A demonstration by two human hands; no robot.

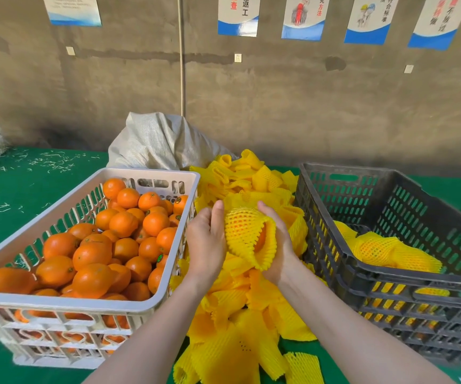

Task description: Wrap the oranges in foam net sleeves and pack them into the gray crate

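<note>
Orange (261, 240) partly in foam net sleeve (247, 231).
L hand (205, 245) & R hand (280, 250) fingers clamped round it, over sleeve pile (237, 347) beside gray crate (331, 256).

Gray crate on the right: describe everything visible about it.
The dark gray slotted plastic crate sits upright on the green table cover, at the person's right. A handle cutout pierces its far wall. Inside lie a few oranges in yellow foam net sleeves, well below the rim. The pile of loose yellow sleeves lies against its left wall.
</note>
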